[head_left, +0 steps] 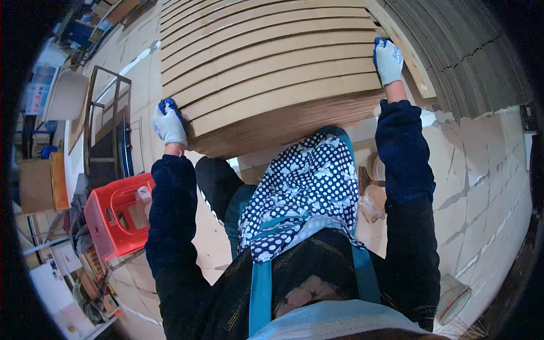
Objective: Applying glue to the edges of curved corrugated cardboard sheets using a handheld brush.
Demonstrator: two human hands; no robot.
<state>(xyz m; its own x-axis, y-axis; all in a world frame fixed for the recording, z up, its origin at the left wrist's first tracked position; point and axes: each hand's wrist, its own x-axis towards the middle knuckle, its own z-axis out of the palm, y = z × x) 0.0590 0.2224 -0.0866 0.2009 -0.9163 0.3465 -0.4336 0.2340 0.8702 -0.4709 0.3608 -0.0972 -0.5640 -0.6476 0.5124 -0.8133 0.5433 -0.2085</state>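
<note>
In front of me stands a tall stack of flat brown cardboard sheets, its upper sheets fanned back in overlapping rows. My left hand, in a white glove with blue-coated fingers, is closed at the left end of the sheets near the front rows. At their right end, farther forward, my right hand wears a matching glove, its fingers curled closed at the sheet edge. Both hands appear to grip cardboard, though the fingertips are partly hidden. My arms reach out on either side of the stack.
A wooden board stands between this stack and a second, greyish cardboard stack at the right. To my left are a red plastic stool and a metal-framed cart. A round container sits at the lower right.
</note>
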